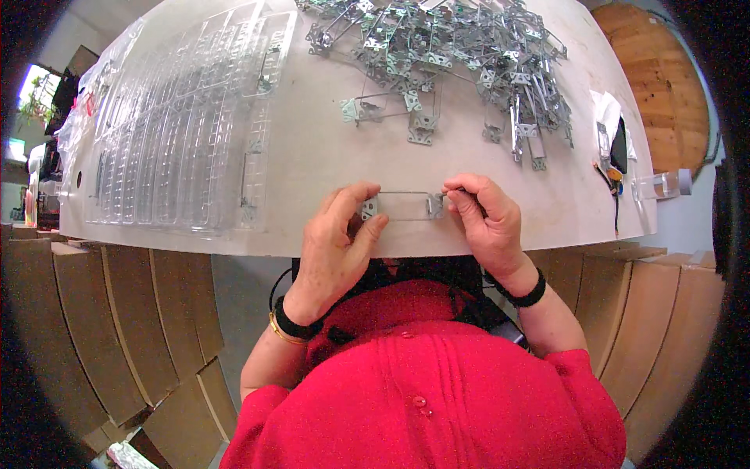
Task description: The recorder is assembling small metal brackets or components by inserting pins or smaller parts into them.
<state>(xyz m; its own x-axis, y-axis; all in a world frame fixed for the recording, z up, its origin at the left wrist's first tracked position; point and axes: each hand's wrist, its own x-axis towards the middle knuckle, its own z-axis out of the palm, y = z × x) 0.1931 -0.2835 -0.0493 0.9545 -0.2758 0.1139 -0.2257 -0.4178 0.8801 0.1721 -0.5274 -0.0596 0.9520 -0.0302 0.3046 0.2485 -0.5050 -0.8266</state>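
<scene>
Between my hands, close to the table's near edge, is a metal wire-frame bracket (404, 220) with a perforated plate at each end and two thin rods joining them. My left hand (337, 238) has its thumb and fingers around the left end plate. At the other end, the thumb and forefinger of my right hand (486, 219) pinch the right end plate; the fingertips partly cover it. Farther back lies a large tangled pile of similar metal brackets (437, 59), some of them loose at its near side.
Clear plastic trays (168, 148) with ribbed compartments are stacked on the left of the white table (328, 148); some metal brackets lie in the right column. At right are a white cloth (605, 109), a dark tool and a clear bottle (660, 185). Cardboard boxes (148, 313) flank me below.
</scene>
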